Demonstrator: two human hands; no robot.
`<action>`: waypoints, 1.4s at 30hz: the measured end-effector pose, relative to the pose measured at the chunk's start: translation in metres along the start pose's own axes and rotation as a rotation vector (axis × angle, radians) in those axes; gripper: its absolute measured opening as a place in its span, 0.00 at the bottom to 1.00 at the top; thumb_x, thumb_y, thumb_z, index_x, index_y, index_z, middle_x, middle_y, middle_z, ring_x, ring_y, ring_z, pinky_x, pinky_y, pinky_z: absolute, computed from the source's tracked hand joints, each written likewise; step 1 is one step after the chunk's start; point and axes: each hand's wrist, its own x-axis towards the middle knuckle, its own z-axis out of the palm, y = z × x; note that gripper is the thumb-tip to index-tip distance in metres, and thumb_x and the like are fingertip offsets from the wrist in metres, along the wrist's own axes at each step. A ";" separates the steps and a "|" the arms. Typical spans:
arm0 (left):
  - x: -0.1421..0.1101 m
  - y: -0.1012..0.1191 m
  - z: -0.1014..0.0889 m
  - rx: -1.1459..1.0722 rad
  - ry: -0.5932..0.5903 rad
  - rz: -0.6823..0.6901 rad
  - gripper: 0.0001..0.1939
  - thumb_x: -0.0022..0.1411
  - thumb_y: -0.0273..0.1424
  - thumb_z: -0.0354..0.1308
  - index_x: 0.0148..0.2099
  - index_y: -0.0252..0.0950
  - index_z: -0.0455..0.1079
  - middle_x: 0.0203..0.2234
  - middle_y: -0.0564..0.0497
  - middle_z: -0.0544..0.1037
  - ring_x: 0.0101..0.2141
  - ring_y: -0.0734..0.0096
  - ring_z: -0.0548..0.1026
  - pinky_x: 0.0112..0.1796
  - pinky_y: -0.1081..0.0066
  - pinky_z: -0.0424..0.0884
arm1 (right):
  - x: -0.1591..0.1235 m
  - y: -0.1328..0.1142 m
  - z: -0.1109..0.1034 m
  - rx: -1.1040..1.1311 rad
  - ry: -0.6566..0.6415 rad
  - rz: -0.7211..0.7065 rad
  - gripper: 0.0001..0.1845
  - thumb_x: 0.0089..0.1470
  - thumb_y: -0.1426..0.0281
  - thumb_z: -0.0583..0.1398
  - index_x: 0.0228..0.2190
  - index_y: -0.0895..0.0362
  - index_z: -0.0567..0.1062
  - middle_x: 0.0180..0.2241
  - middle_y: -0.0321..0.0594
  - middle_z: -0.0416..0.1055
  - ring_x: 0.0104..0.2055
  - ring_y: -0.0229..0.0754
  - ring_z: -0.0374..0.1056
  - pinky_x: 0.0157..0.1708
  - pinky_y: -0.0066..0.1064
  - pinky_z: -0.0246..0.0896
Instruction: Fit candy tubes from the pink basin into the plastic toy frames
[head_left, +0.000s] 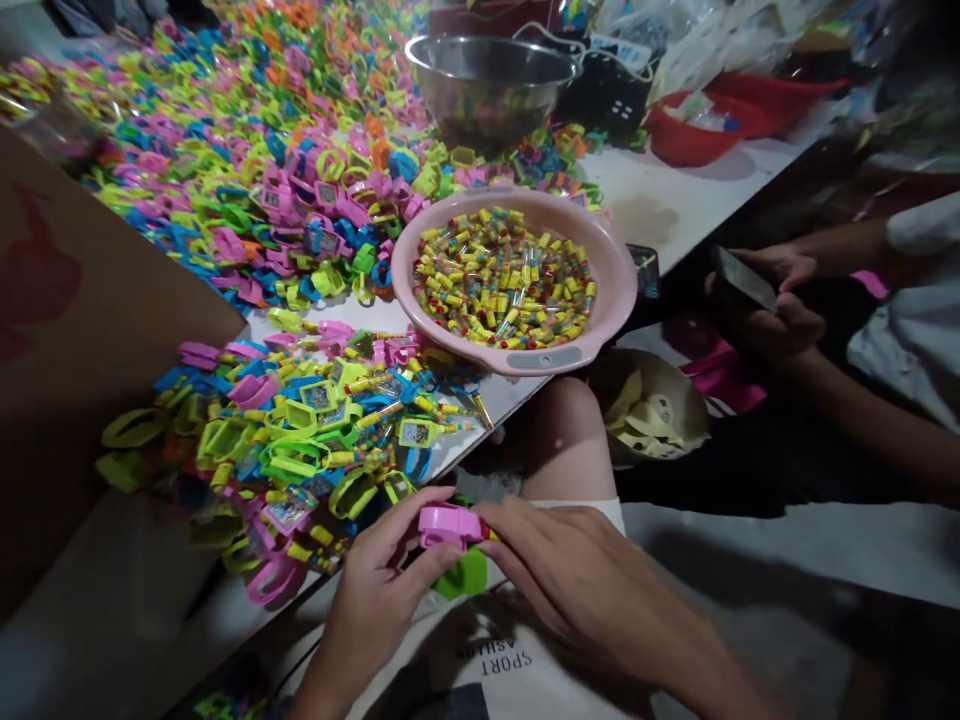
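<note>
My left hand [375,590] and my right hand [570,575] meet at the bottom centre, both pinching a small pink plastic toy watch [448,524] between fingertips. A green plastic piece [461,575] shows just below it, between the hands. Right above the hands lies a heap of assembled toy watches [300,430] in pink, green, blue and yellow on the white table [660,200]. A pink basin [517,355] full of small yellow candy tubes [502,280] stands at the table's edge, beyond my knee.
A huge spread of coloured watch straps [247,130] covers the far table. A steel bowl [487,75] and red basins [697,130] stand behind. A cardboard box [67,330] rises at left. Another person at right holds a phone [742,280]. A bag [652,410] sits below.
</note>
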 end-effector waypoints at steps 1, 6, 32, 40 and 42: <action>-0.001 0.000 -0.001 0.027 -0.002 0.011 0.17 0.68 0.37 0.73 0.57 0.41 0.86 0.49 0.46 0.90 0.46 0.60 0.89 0.46 0.73 0.85 | -0.001 -0.002 0.000 0.015 -0.023 0.009 0.14 0.84 0.64 0.48 0.53 0.53 0.72 0.42 0.38 0.80 0.36 0.46 0.77 0.34 0.37 0.57; -0.011 -0.009 -0.006 -0.022 -0.067 -0.005 0.18 0.65 0.36 0.76 0.56 0.45 0.87 0.48 0.49 0.91 0.44 0.61 0.90 0.45 0.76 0.84 | -0.009 -0.001 -0.003 0.156 -0.086 0.031 0.15 0.83 0.63 0.51 0.52 0.52 0.77 0.43 0.37 0.82 0.40 0.44 0.79 0.37 0.35 0.59; 0.026 -0.042 0.092 0.019 -0.353 -0.200 0.27 0.67 0.51 0.68 0.55 0.34 0.85 0.45 0.42 0.87 0.44 0.53 0.84 0.48 0.62 0.79 | -0.098 0.029 0.067 0.636 0.430 0.656 0.21 0.71 0.51 0.62 0.47 0.55 0.80 0.25 0.29 0.62 0.27 0.39 0.60 0.30 0.28 0.59; 0.004 -0.017 0.060 -0.180 -0.381 -0.308 0.42 0.74 0.63 0.57 0.79 0.45 0.64 0.73 0.37 0.71 0.59 0.51 0.81 0.58 0.56 0.79 | -0.098 0.145 0.003 -0.036 0.597 0.808 0.30 0.67 0.46 0.51 0.43 0.55 0.82 0.35 0.47 0.83 0.34 0.48 0.78 0.36 0.32 0.71; 0.000 -0.003 0.035 -0.061 -0.394 -0.297 0.38 0.75 0.63 0.55 0.73 0.44 0.74 0.65 0.39 0.80 0.54 0.53 0.83 0.57 0.59 0.79 | -0.090 0.188 -0.020 -0.171 0.669 0.894 0.28 0.65 0.49 0.52 0.42 0.56 0.82 0.32 0.52 0.82 0.33 0.53 0.79 0.34 0.37 0.69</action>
